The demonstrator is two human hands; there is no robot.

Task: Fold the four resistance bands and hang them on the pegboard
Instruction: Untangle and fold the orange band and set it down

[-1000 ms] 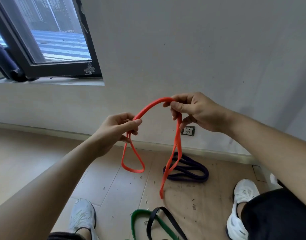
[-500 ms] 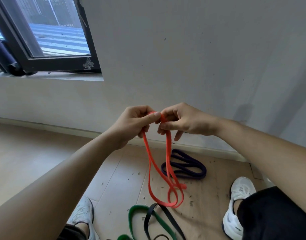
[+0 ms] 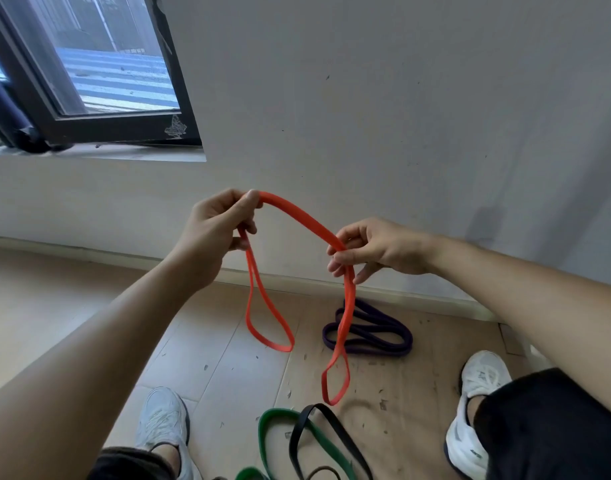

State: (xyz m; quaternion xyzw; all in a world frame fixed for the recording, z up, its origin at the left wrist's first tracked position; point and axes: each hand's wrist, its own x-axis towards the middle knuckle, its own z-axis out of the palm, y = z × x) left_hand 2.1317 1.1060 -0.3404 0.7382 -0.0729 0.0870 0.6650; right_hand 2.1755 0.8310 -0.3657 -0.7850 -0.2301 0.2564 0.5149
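Folding step: orange band arched between left hand and right hand, both grips pinching it, above purple band. Next, likely bring bends together.

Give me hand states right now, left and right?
Left hand: closed, pinching the orange band near its top.
Right hand: closed, fingers curled round the same orange band, further along.

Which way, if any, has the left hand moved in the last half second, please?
Yes: the left hand has moved up and left, towards the window sill, away from the right hand.
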